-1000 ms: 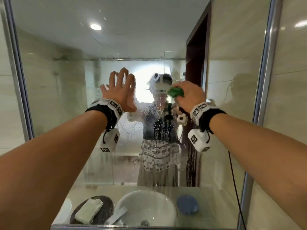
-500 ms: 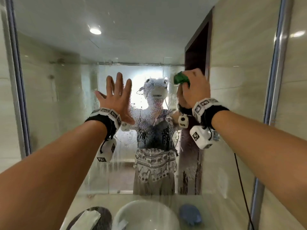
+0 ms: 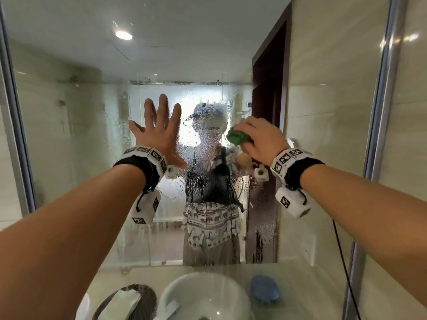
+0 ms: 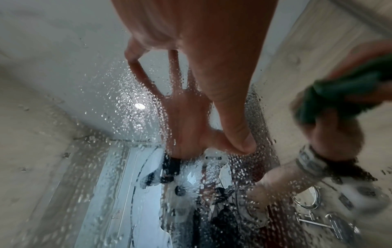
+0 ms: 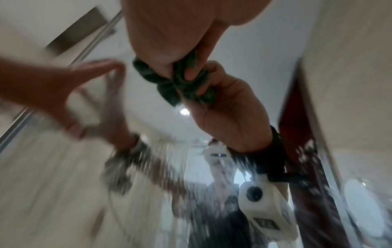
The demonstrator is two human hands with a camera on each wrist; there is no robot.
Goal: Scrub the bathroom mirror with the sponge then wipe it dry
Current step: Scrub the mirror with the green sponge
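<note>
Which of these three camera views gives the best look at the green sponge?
The head view: the sponge is sharp, gripped in the right hand against the wet mirror. The right wrist view shows it crumpled between the fingers, slightly blurred. The left wrist view catches only a smeared edge.

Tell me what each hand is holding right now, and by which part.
The right hand grips the green sponge, bunched in its curled fingers with one end sticking out. The left hand holds nothing; its spread fingers lie against the wet mirror.
</note>
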